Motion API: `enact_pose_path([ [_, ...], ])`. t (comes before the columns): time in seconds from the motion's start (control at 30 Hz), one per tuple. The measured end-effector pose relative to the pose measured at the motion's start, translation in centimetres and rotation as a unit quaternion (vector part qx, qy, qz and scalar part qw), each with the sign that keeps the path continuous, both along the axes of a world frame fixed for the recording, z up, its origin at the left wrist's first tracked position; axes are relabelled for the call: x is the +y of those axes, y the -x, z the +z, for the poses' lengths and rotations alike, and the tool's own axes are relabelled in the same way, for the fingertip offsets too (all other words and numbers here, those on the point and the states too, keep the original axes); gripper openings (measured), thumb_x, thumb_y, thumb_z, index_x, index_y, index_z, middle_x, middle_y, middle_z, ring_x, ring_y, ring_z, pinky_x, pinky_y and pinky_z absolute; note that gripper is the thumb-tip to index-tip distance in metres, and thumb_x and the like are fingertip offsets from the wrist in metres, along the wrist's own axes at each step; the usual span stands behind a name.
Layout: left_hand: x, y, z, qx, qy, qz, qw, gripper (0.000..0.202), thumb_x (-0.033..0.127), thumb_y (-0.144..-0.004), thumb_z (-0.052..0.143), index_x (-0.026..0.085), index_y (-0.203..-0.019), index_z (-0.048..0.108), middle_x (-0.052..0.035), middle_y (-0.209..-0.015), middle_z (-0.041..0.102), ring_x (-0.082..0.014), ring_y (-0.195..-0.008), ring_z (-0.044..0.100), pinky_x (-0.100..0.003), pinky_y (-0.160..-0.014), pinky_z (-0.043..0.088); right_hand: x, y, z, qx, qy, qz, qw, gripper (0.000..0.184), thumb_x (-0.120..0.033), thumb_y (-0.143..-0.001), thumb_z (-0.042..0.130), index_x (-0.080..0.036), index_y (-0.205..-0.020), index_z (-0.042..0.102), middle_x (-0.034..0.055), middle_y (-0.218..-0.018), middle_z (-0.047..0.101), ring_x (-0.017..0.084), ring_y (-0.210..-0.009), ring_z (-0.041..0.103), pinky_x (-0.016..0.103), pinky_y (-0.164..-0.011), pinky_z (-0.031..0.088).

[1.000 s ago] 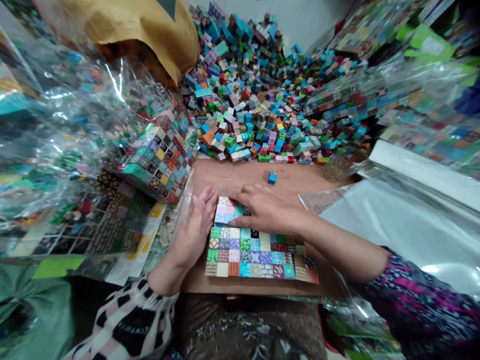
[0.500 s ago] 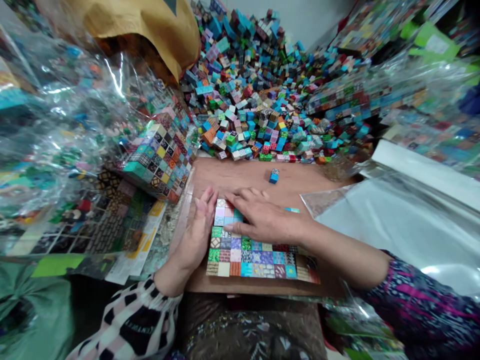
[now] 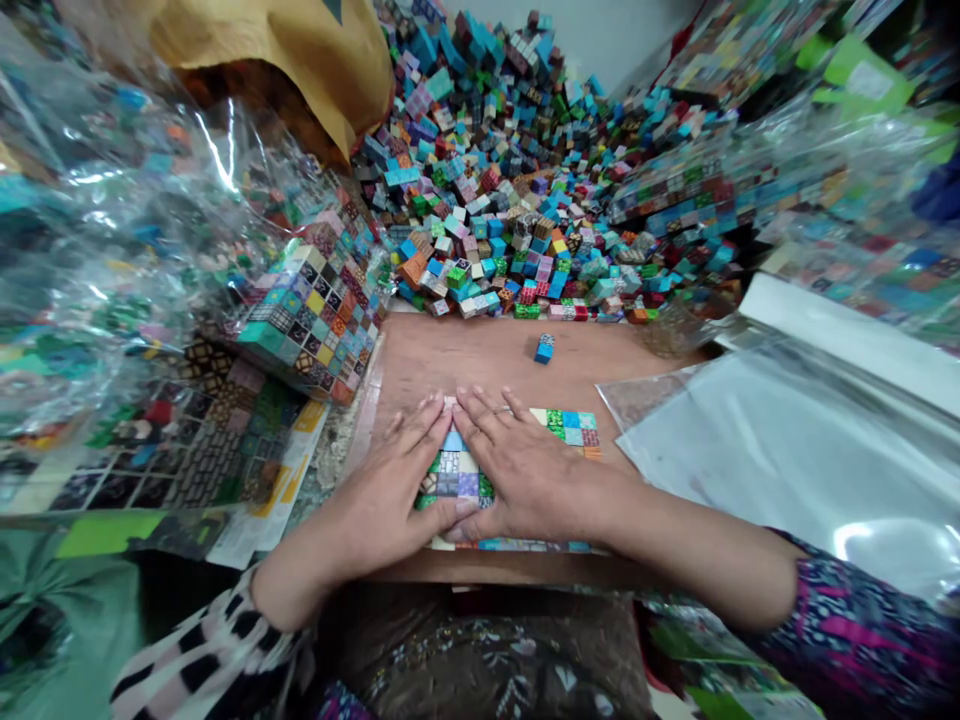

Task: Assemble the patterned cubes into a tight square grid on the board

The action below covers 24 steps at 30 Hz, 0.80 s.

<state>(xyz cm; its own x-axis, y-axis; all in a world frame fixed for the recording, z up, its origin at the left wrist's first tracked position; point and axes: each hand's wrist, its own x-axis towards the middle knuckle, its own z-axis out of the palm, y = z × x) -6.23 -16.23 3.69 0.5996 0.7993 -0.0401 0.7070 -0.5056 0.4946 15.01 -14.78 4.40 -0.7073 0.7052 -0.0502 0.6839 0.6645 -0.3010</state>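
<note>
Currently left hand (image 3: pixel 375 480), right hand (image 3: pixel 536 480) open, flat on tight grid of patterned cubes (image 3: pixel 566 425) (teal, green, blue faces).

left hand (image 3: pixel 375 490) | right hand (image 3: pixel 532 480) | flat on small cubes (image 3: pixel 450 475) | seemingly wooden

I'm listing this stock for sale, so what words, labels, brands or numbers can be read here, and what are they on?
No words, brands or numbers can be read.
The green-and-white label at upper right: too small and blurred to read.
The yellow-and-white printed sheet at lower left: too blurred to read.
</note>
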Motion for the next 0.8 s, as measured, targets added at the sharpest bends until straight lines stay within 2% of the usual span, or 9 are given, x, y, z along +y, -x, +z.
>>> enact_pose_path([
  [0.2, 0.1, -0.1, -0.2, 0.060, -0.061, -0.017, 0.996, 0.081, 0.061, -0.095, 0.040, 0.013, -0.158, 0.022, -0.0185, -0.163, 0.025, -0.0311, -0.152, 0.020, -0.058, -0.123, 0.016, 0.0, 0.1, 0.0, -0.018, -0.007, 0.011, 1.000, 0.117, -0.080, -0.079, 0.053, 0.006, -0.154, 0.027, 0.0296, -0.160, 0.019, 0.039, -0.152, 0.015, 0.054, -0.124, 0.013],
  [0.37, -0.2, -0.1, -0.2, 0.062, -0.056, -0.016, 0.996, 0.074, 0.055, -0.099, 0.033, 0.014, -0.159, 0.018, -0.0167, -0.164, 0.021, -0.0291, -0.153, 0.018, -0.057, -0.123, 0.017, -0.3, -0.1, -0.2, -0.020, -0.011, 0.005, 1.000, 0.115, -0.081, -0.080, 0.051, 0.002, -0.155, 0.025, 0.0282, -0.162, 0.016, 0.039, -0.153, 0.012, 0.057, -0.123, 0.013],
  [0.5, -0.7, 0.0, 0.3, 0.055, -0.041, -0.007, 0.998, 0.064, 0.047, -0.102, 0.028, 0.017, -0.159, 0.021, -0.0123, -0.165, 0.021, -0.0257, -0.154, 0.015, -0.054, -0.124, 0.016, -2.6, -0.6, -0.2, -0.009, -0.042, -0.015, 0.999, 0.106, -0.076, -0.086, 0.048, -0.001, -0.156, 0.024, 0.0264, -0.162, 0.018, 0.039, -0.152, 0.013, 0.059, -0.122, 0.016],
  [0.63, -1.4, -0.2, 0.4, 0.060, -0.057, -0.004, 0.997, 0.063, 0.045, -0.102, 0.031, 0.018, -0.158, 0.023, -0.0100, -0.164, 0.024, -0.0252, -0.153, 0.017, -0.052, -0.125, 0.016, -5.5, -0.9, -0.4, -0.022, -0.069, -0.038, 0.997, 0.101, -0.079, -0.087, 0.040, -0.003, -0.153, 0.035, 0.0245, -0.161, 0.025, 0.038, -0.152, 0.016, 0.056, -0.124, 0.016],
  [0.8, -1.5, -0.4, 0.2, 0.082, -0.069, -0.015, 0.994, 0.065, 0.046, -0.101, 0.032, 0.014, -0.157, 0.028, -0.0111, -0.163, 0.028, -0.0268, -0.152, 0.022, -0.051, -0.125, 0.015, -6.1, -0.4, -1.0, -0.045, -0.087, -0.031, 0.995, 0.098, -0.077, -0.090, 0.036, 0.001, -0.150, 0.039, 0.0254, -0.161, 0.024, 0.038, -0.151, 0.020, 0.052, -0.124, 0.018],
])
